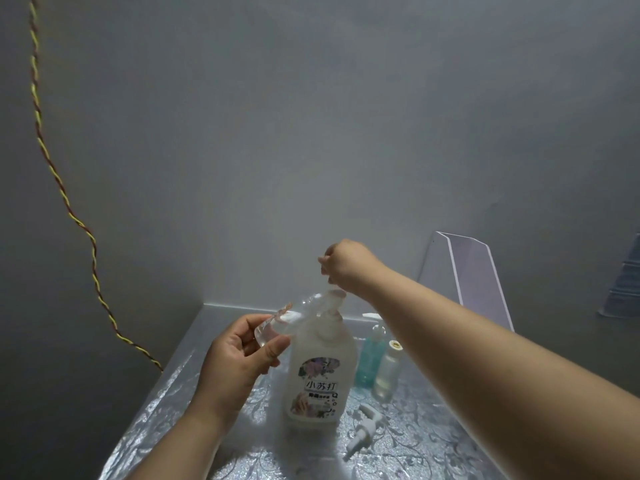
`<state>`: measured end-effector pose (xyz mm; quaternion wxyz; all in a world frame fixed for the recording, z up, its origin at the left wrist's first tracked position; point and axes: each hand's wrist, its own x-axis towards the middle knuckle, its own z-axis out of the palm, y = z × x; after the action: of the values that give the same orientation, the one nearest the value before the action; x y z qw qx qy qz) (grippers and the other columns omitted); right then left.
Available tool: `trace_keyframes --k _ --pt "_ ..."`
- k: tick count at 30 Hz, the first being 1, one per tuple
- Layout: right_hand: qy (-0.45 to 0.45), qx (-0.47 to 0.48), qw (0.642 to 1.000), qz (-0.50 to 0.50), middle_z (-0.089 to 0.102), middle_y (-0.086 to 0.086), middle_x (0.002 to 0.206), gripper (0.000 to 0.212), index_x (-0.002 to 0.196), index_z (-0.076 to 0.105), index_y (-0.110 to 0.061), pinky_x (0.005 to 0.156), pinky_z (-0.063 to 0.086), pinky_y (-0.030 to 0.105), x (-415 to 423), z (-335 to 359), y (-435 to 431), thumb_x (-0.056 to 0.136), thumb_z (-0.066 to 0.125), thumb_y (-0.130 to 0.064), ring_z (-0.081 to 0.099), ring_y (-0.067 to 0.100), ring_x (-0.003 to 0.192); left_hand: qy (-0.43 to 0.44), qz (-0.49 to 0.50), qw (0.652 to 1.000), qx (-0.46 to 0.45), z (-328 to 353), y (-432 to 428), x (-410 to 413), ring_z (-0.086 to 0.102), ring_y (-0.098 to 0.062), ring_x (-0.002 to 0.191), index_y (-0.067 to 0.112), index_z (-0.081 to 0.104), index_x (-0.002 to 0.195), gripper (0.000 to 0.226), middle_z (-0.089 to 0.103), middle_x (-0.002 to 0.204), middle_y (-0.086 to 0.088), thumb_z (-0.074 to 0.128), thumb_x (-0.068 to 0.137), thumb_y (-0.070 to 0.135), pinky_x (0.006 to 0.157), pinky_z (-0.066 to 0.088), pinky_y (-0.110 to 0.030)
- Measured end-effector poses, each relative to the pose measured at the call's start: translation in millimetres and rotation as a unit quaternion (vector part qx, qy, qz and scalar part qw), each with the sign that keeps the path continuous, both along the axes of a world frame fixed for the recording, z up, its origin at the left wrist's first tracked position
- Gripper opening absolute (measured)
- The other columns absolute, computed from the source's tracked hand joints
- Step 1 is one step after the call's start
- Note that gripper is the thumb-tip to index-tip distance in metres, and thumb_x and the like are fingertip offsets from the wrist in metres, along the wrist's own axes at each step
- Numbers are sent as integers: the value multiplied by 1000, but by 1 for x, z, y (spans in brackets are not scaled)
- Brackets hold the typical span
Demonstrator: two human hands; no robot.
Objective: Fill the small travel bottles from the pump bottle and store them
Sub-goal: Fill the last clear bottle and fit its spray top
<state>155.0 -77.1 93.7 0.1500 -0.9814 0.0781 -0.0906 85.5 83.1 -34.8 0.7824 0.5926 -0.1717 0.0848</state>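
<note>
Filling step, by the look of it. Advice: keep the mouth tight under the spout and press slowly.

Left hand [235, 362]: fingers and thumb curled round the small bottle [287, 317], which was tilted, its mouth past the fingertips at the pump head [334, 297] of the pump bottle [320, 375].

Right hand [346, 265]: fingers curled into a fist just above the pump head. Contact unclear.

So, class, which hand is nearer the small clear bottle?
Left. The left hand holds the small clear bottle; the right hand is above the top of the pump bottle.
</note>
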Motion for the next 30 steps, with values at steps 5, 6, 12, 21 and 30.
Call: trace_keyframes --k 5,6,12,21,30 --pt "86 -81 993 14 65 12 120 29 111 66 -3 92 48 31 -6 -10 6 94 44 -10 61 29 106 -4 -3 1000 -4 0 -1 1 54 -6 50 9 66 99 39 66 63 4 74 62 19 48 43 -15" --pt "102 -90 991 10 64 12 122 27 110 65 -3 89 48 31 -3 -11 5 94 44 -9 60 28 104 -4 -4 1000 -2 0 -1 1 55 -6 50 9 66 99 38 67 63 4 74 63 19 48 43 -15" --pt "150 -137 979 16 57 18 119 25 112 63 -1 100 46 41 3 -23 3 92 51 -10 52 34 97 0 0 1000 11 -4 1 1 56 -6 51 8 66 99 42 67 64 4 78 61 21 48 43 -16" --pt "39 -84 996 -6 56 10 83 18 80 61 -6 93 48 41 -3 -23 -2 88 46 -12 53 32 88 5 -8 1000 9 -5 2 4 56 -8 52 9 67 100 46 67 66 3 87 61 21 49 43 -16" --pt "-12 -11 1000 -13 65 12 119 38 110 65 -11 101 46 46 3 13 -9 92 43 -37 61 34 110 2 -10 1000 -5 -2 2 3 56 -6 53 12 67 99 58 67 66 5 81 50 41 49 43 -15"
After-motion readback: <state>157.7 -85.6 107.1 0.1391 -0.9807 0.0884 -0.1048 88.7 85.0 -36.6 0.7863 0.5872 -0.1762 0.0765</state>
